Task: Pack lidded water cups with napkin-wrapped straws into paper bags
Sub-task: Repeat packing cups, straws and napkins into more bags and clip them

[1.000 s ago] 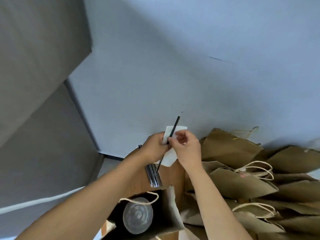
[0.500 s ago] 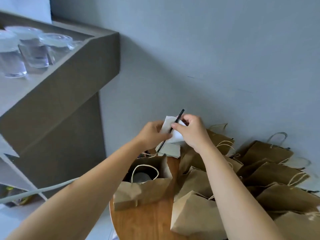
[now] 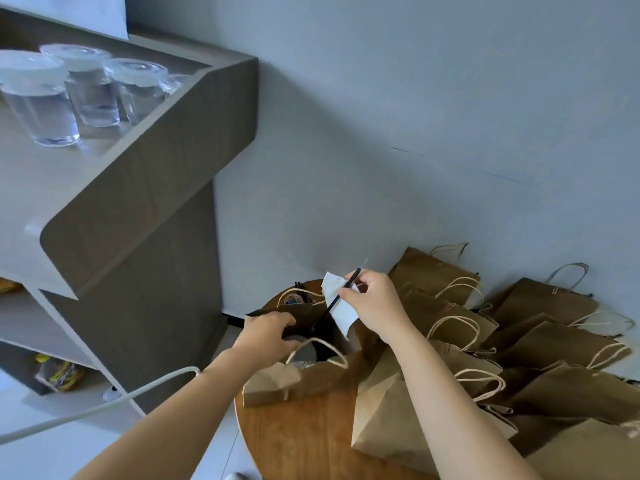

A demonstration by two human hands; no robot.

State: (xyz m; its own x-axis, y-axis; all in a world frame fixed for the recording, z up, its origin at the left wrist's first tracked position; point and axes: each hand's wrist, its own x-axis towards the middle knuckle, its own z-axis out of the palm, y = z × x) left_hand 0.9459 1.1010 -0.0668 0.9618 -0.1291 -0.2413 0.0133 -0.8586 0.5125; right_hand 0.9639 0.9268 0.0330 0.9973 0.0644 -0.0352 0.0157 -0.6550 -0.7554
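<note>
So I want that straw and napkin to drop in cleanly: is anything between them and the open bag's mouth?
Nothing visible blocks it. The right hand pinches the straw with the napkin just above the open bag, while the left hand holds the bag's rim. The lidded cup inside sits lower, leaving room beside it.

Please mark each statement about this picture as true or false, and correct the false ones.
1. The right hand pinches the black straw together with the white napkin. True.
2. The left hand holds a water cup in the air. False: it grips the rim of the open paper bag.
3. A lidded cup is already inside the open paper bag. True.
4. The water cups on the grey counter have no lids. False: they are lidded.
</note>
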